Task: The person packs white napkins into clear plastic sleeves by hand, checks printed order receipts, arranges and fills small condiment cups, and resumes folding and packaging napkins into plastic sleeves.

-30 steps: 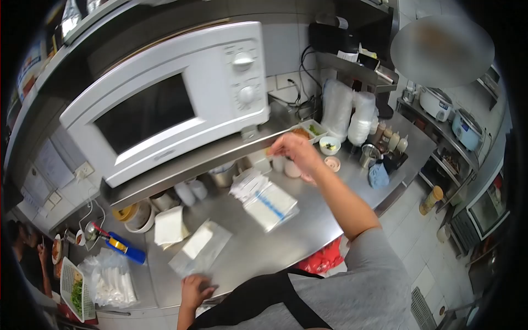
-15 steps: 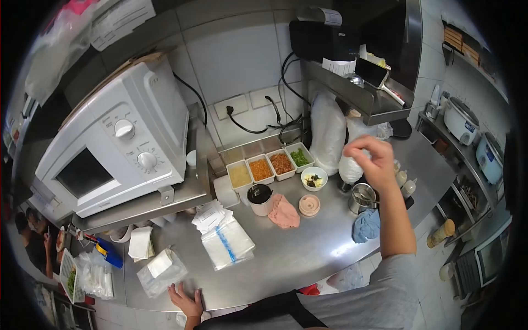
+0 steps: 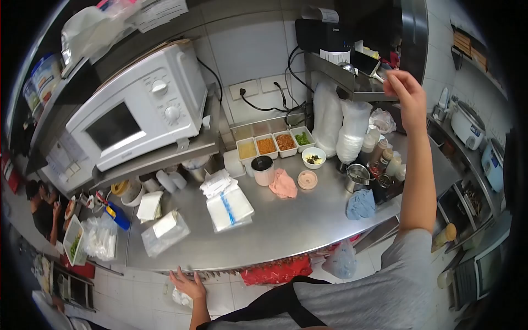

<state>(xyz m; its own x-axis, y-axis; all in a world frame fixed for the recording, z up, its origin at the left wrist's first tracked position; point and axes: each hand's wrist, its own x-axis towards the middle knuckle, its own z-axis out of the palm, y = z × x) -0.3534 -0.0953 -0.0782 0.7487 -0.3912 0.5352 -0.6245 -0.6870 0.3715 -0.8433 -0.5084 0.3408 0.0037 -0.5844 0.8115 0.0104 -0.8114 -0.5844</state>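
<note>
My right hand point(image 3: 406, 96) is raised at the right end of the small metal shelf point(image 3: 344, 77); its fingertips are pinched near a white-handled item point(image 3: 378, 77) lying there, and whether they hold it is unclear. My left hand point(image 3: 188, 286) hangs at the counter's front edge with its fingers spread and nothing in it. Above that hand, clear bags with a white slip point(image 3: 165, 224) lie on the steel counter point(image 3: 291, 236). Further right is a stack of white bags with a blue stripe point(image 3: 230, 207). A black printer point(image 3: 316, 36) stands at the back of the shelf.
The microwave point(image 3: 137, 104) sits on a raised shelf at left. Food trays point(image 3: 267, 145), a bowl point(image 3: 313, 158), a pink cloth point(image 3: 284, 185), a metal pot point(image 3: 358, 176), a blue cloth point(image 3: 361, 204) and bottles point(image 3: 381, 157) stand on the counter. A person point(image 3: 44, 212) is at far left.
My right hand has risen from over the counter to the shelf's end. My left hand has moved from the counter top to its front edge. The view has shifted right.
</note>
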